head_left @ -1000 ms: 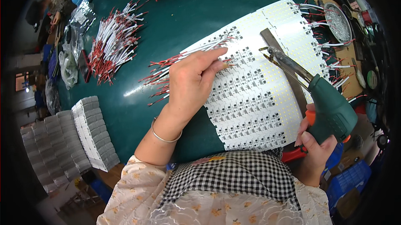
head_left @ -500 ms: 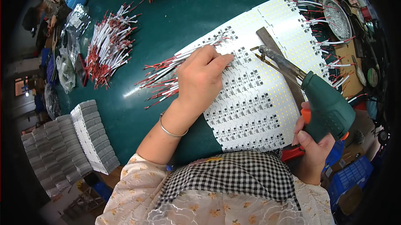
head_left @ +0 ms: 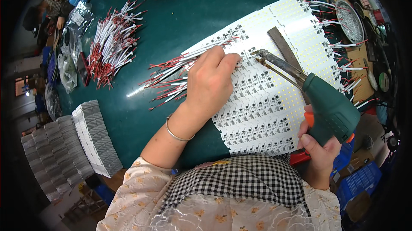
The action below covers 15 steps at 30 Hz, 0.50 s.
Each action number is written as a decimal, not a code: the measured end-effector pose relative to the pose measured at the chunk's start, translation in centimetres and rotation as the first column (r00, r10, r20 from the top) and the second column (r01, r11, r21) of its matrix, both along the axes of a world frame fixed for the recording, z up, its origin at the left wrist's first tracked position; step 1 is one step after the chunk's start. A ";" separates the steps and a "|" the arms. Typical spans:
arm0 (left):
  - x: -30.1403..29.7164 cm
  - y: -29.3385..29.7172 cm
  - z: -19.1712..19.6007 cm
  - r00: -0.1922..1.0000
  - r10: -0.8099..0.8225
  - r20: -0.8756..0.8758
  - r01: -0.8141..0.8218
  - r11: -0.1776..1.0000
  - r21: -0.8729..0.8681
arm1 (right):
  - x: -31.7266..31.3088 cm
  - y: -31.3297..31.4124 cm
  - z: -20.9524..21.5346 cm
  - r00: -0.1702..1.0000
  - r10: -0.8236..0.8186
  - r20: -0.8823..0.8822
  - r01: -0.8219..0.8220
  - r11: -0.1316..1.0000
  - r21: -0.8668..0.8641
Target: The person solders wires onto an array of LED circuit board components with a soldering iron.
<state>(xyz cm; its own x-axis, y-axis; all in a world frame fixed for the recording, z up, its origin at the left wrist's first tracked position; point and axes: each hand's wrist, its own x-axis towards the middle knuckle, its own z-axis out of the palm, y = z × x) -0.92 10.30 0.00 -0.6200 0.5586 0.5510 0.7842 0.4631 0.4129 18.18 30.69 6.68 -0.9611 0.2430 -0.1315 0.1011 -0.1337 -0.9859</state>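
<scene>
- My left hand (head_left: 210,85) is over the left part of the white board sheet (head_left: 257,98), thumb and forefinger drawn narrow near its black-component rows; I cannot tell whether anything is pinched between their tips.
- My right hand (head_left: 322,149) is wrapped around the grip of the green soldering gun (head_left: 330,106), at the sheet's lower right edge.
- The gun's hot end (head_left: 257,53) is above the sheet, just right of my left fingertips and slightly farther from me; I can't judge whether it touches the boards.
- What matters most here: the gun's barrel slants from lower right to upper left, pointing to the component rows, while the red-and-white wires (head_left: 195,53) run up and rightward over the sheet's left edge. The two lines converge by my left fingers, and my left hand is the nearer one to those wires.
- A dark flat bar (head_left: 281,44) lies on the sheet, partly behind the barrel.
- Left of the sheet, well apart, is a loose wire pile (head_left: 113,44); nearer me on that side, a stack of silvery strips (head_left: 96,138).
- Beyond the sheet's right edge sits a round metal dish (head_left: 349,22).
</scene>
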 end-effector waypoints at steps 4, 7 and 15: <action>-0.1 0.3 0.3 0.997 -0.008 0.082 0.012 0.999 -0.044 | -0.2 -0.4 0.0 0.998 -0.063 0.010 0.064 0.997 -0.042; 0.0 0.3 0.1 0.993 0.000 0.116 0.006 0.999 -0.046 | 0.1 -0.1 -0.2 0.998 -0.054 0.020 0.054 0.998 -0.028; 0.4 0.3 -0.4 0.998 0.037 0.041 -0.040 0.996 0.077 | -0.4 -0.9 -0.3 0.988 -0.150 0.043 0.147 0.988 0.052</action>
